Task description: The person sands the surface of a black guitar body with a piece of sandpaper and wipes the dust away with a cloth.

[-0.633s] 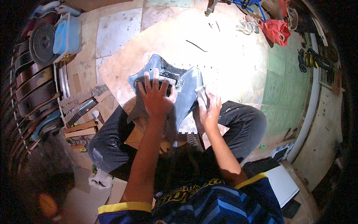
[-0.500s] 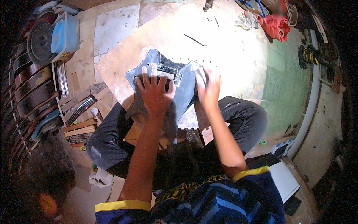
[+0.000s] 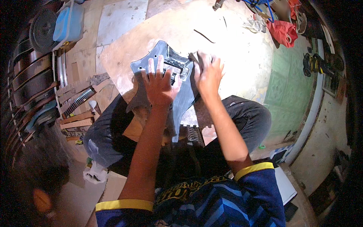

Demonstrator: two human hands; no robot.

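A grey, angular electric guitar body (image 3: pixel 185 85) with cut-out cavities and small holes lies on a pale board across my lap. My left hand (image 3: pixel 160 87) rests flat on its left part, fingers spread, thumb by the central cavity. At the body's upper right edge is my right hand (image 3: pixel 208 73), its fingers bent and blurred by motion. A small dark piece (image 3: pixel 193 57) shows at those fingertips, pressed against the edge; its kind is unclear. The body's narrow pointed end reaches down between my legs.
The pale board (image 3: pixel 238 68) carries a thin dark strip (image 3: pixel 204 36). At left lie a guitar neck (image 3: pixel 85 96), a blue bin (image 3: pixel 69 22) and a rack of curved dark pieces (image 3: pixel 34 79). A red bag (image 3: pixel 283 33) and a white bag (image 3: pixel 255 24) lie at the far right.
My right hand has moved up along the right edge of the guitar body, and its fingers are more bent. My left hand keeps its place on the body. The whole view has shifted slightly.
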